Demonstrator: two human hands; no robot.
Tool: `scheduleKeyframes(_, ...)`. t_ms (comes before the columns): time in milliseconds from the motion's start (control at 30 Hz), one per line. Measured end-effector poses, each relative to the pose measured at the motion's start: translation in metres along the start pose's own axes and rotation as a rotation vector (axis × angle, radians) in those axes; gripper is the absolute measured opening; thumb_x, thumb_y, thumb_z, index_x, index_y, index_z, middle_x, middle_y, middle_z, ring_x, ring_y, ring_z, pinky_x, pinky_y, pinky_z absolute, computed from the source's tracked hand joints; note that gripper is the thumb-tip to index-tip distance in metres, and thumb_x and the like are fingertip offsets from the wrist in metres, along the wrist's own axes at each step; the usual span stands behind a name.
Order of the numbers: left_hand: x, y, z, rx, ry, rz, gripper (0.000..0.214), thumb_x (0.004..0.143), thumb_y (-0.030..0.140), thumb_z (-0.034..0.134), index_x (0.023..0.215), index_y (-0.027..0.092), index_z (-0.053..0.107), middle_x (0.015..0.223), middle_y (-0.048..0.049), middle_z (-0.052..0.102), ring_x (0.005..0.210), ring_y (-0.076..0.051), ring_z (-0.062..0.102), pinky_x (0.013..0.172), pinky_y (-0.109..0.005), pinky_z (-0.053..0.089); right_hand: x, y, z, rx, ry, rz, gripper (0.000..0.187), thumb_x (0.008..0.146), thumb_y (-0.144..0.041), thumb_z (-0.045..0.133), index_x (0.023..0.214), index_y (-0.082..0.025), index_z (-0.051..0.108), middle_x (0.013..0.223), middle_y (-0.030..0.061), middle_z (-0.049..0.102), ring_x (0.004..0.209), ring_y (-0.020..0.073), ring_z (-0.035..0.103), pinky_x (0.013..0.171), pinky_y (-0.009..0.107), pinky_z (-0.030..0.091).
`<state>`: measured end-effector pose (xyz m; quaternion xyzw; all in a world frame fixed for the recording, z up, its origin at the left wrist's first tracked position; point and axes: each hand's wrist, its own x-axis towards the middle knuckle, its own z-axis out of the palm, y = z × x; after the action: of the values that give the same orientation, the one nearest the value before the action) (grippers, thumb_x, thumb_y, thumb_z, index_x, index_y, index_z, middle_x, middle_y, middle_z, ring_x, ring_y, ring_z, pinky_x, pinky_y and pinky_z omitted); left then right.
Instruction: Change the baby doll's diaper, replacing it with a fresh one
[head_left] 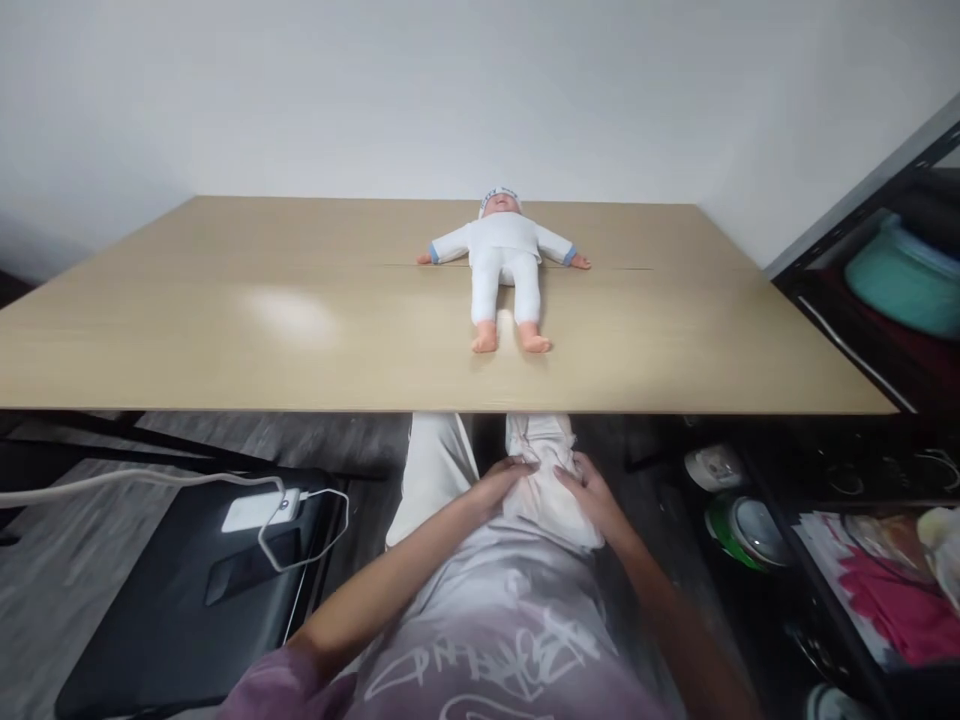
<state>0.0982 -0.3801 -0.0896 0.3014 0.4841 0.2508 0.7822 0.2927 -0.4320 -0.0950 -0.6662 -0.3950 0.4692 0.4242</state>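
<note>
Lower than the tabletop, hands touch pale cloth near illegible shirt lettering.

Black seat at my left, shelf at my right.
White box on one, teal tub on the other.

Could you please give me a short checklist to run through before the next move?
1. Doll lying face up on the table: ok.
2. Headwear on the doll: ok.
3. Doll's feet covered: not ok, both are bare.
4. Left hand and right hand at the doll: not ok, both are on pale fabric over the lap.
5. Fabric firmly gripped: cannot tell.
6. Fabric separate from the person's trousers: cannot tell.
</note>
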Motion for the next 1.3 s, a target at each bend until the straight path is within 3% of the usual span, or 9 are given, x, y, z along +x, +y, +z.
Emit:
scheduleKeyframes(100, -0.058, 0.009, 0.007, -0.082, -0.060, -0.008, 0.080, 0.061, 0.060, 0.105, 0.118, 0.019, 0.066, 0.109, -0.0113, 0.081, 0.099, -0.029, 0.079, 0.091, -0.040, 0.063, -0.036, -0.024, -0.010, 0.083, -0.122, -0.039, 0.075, 0.077, -0.082, 0.085, 0.119, -0.022, 0.069, 0.119, 0.0105, 0.081, 0.107, 0.0316, 0.076, 0.095, 0.044, 0.062)
scheduleKeyframes(200, -0.126, 0.018, 0.018, -0.107, -0.174, 0.129, 0.083, 0.078, 0.049, 0.101, 0.145, 0.024, 0.059, 0.135, -0.0132, 0.079, 0.121, -0.031, 0.078, 0.107, -0.042, 0.060, -0.084, -0.047, -0.023, 0.107, -0.222, -0.104, 0.055, 0.093, -0.062, 0.083, 0.131, -0.026, 0.066, 0.125, 0.0074, 0.080, 0.110, 0.0282, 0.077, 0.094, 0.038, 0.063)
scheduleKeyframes(300, -0.173, 0.026, 0.027, -0.064, -0.198, 0.262, 0.064, 0.090, 0.045, 0.094, 0.143, 0.026, 0.062, 0.149, -0.0127, 0.073, 0.140, -0.032, 0.069, 0.120, -0.043, 0.053, -0.116, -0.066, -0.028, 0.138, -0.265, -0.197, 0.050, 0.096, -0.051, 0.085, 0.135, -0.029, 0.064, 0.125, 0.0043, 0.079, 0.111, 0.0256, 0.076, 0.096, 0.035, 0.063)
scheduleKeyframes(367, -0.185, 0.030, 0.027, -0.046, -0.161, 0.314, 0.059, 0.093, 0.045, 0.091, 0.140, 0.027, 0.061, 0.149, -0.0118, 0.073, 0.144, -0.032, 0.066, 0.122, -0.044, 0.052, -0.121, -0.075, -0.023, 0.148, -0.264, -0.250, 0.047, 0.096, -0.050, 0.086, 0.132, -0.028, 0.066, 0.122, 0.0039, 0.079, 0.108, 0.0246, 0.076, 0.095, 0.033, 0.063)
scheduleKeyframes(733, -0.124, 0.033, -0.003, -0.157, 0.041, 0.383, 0.074, 0.083, 0.047, 0.097, 0.136, 0.026, 0.051, 0.131, -0.0068, 0.076, 0.124, -0.028, 0.074, 0.110, -0.039, 0.055, -0.064, -0.087, 0.034, 0.079, -0.148, -0.321, 0.046, 0.095, -0.058, 0.083, 0.122, -0.025, 0.066, 0.114, 0.0052, 0.081, 0.103, 0.0258, 0.077, 0.090, 0.035, 0.062)
scheduleKeyframes(867, -0.104, 0.026, -0.013, -0.203, 0.067, 0.315, 0.078, 0.077, 0.051, 0.100, 0.133, 0.024, 0.054, 0.126, -0.0080, 0.079, 0.115, -0.029, 0.077, 0.104, -0.040, 0.058, -0.051, -0.075, 0.034, 0.011, -0.130, -0.336, 0.044, 0.098, -0.056, 0.079, 0.126, -0.025, 0.067, 0.117, 0.0072, 0.081, 0.107, 0.0270, 0.077, 0.094, 0.039, 0.061)
scheduleKeyframes(1000, -0.095, 0.017, -0.018, -0.220, 0.100, 0.285, 0.082, 0.070, 0.055, 0.103, 0.130, 0.022, 0.058, 0.125, -0.0086, 0.079, 0.116, -0.029, 0.077, 0.104, -0.039, 0.058, -0.045, -0.071, 0.021, -0.108, 0.067, -0.459, 0.032, 0.102, -0.050, 0.072, 0.121, -0.024, 0.068, 0.109, 0.0071, 0.076, 0.097, 0.0243, 0.072, 0.088, 0.039, 0.060)
scheduleKeyframes(1133, -0.096, 0.015, -0.016, -0.219, 0.086, 0.244, 0.080, 0.073, 0.054, 0.102, 0.133, 0.024, 0.058, 0.130, -0.0090, 0.079, 0.125, -0.031, 0.076, 0.112, -0.041, 0.056, -0.040, -0.095, 0.009, -0.271, 0.111, -0.628, 0.025, 0.107, -0.044, 0.065, 0.123, -0.026, 0.069, 0.120, 0.0111, 0.074, 0.109, 0.0285, 0.069, 0.092, 0.045, 0.061)
scheduleKeyframes(1300, -0.104, 0.025, -0.010, -0.235, 0.088, 0.210, 0.089, 0.071, 0.054, 0.104, 0.137, 0.025, 0.053, 0.140, -0.0112, 0.077, 0.136, -0.035, 0.072, 0.121, -0.046, 0.053, -0.018, -0.143, 0.020, -0.556, -0.027, -0.887, 0.030, 0.110, -0.037, 0.060, 0.136, -0.029, 0.074, 0.143, 0.0116, 0.073, 0.139, 0.0349, 0.064, 0.124, 0.059, 0.050)
